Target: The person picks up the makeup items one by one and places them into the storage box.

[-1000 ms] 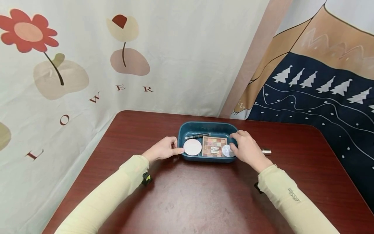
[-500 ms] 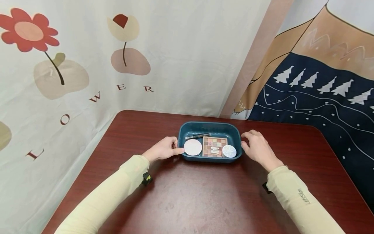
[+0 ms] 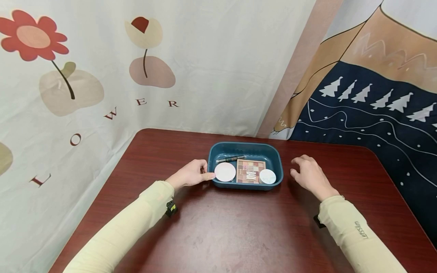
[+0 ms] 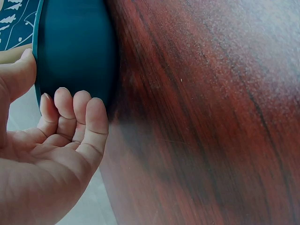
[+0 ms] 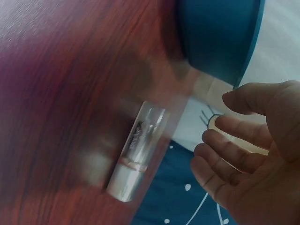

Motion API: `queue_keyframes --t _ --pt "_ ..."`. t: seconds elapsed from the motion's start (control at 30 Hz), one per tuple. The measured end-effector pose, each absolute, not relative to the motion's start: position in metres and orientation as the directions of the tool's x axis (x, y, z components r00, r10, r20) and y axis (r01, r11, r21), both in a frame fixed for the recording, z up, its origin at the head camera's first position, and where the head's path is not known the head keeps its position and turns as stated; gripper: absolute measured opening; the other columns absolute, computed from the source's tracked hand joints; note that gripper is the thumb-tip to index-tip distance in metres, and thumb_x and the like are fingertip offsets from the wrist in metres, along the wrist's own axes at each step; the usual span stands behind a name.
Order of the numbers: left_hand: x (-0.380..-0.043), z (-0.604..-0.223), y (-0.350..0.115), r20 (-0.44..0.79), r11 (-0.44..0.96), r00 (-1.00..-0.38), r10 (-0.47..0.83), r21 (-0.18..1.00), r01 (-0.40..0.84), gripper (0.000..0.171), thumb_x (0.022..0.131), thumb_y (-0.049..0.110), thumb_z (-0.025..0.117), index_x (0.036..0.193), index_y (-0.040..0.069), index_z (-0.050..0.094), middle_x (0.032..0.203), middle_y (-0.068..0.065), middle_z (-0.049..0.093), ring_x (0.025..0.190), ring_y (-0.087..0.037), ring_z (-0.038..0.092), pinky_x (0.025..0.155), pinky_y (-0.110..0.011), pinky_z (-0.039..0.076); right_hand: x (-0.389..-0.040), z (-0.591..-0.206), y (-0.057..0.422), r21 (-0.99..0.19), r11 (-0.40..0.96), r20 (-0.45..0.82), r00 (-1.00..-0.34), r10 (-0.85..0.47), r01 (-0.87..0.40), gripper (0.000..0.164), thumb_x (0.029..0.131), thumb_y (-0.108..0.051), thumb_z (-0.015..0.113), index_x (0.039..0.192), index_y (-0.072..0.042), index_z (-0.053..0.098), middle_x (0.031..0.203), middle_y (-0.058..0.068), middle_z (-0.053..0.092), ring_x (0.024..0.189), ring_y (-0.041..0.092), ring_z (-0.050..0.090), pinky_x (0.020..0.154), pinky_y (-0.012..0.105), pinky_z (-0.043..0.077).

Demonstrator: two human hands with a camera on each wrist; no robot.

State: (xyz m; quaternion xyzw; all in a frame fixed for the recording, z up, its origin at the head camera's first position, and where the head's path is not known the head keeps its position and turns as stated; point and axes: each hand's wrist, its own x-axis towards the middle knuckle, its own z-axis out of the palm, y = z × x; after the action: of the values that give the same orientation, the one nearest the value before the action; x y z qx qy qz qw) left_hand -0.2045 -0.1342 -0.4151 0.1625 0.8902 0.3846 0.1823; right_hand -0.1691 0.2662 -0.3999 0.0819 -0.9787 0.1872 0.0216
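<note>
A teal plastic bin [image 3: 246,186] stands on the table. Inside lie a round white compact [image 3: 225,172], an eyeshadow palette [image 3: 250,170], a smaller round white case [image 3: 268,176] and a slim dark cosmetic pencil [image 3: 230,159]. My left hand [image 3: 192,173] holds the bin's left end, thumb at the rim and fingers curled by the outer wall. Apart from the bin's right end, my right hand [image 3: 312,176] hovers with loosely bent fingers and nothing in them. Below it in the right wrist view lies a clear-capped lipstick tube [image 5: 138,152]; the head view hides it behind that hand.
The dark red wooden table [image 3: 218,227] runs back to a white flower-print curtain [image 3: 218,68]. Another curtain [image 3: 362,102], navy with white trees, hangs behind the table's right side.
My right hand has withdrawn from the small round case in the bin and moved right, past the rim, over the lipstick. My left hand has stayed at the bin's left end.
</note>
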Motion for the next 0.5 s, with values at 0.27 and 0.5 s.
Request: queue_keyframes --t 0.27,0.5 --pt "-0.205 -0.417 -0.134 -0.198 0.637 -0.880 0.431 0.758 0.142 0.033 0.095 0.023 0.077 0.077 0.008 0.053 0.066 -0.002 0.055 0.063 -0.015 0.051 0.062 -0.030 0.041 -0.169 -0.406 0.277 -0.384 0.912 0.038 -0.989 -0.140 -0.144 0.035 0.091 -0.008 0.067 0.120 0.012 0.066 0.122 0.033 0.060 0.111 0.048 0.055 0.094 0.063 0.051" --pt "-0.206 -0.418 -0.133 -0.199 0.637 -0.882 0.428 0.759 0.138 0.034 0.095 0.023 0.077 0.077 0.008 0.052 0.067 -0.002 0.054 0.064 -0.015 0.051 0.062 -0.030 0.041 -0.170 -0.410 0.282 -0.387 0.914 -0.004 -0.991 -0.134 -0.122 0.039 0.090 -0.010 0.072 0.121 0.012 0.065 0.121 0.032 0.059 0.109 0.046 0.055 0.092 0.062 0.052"
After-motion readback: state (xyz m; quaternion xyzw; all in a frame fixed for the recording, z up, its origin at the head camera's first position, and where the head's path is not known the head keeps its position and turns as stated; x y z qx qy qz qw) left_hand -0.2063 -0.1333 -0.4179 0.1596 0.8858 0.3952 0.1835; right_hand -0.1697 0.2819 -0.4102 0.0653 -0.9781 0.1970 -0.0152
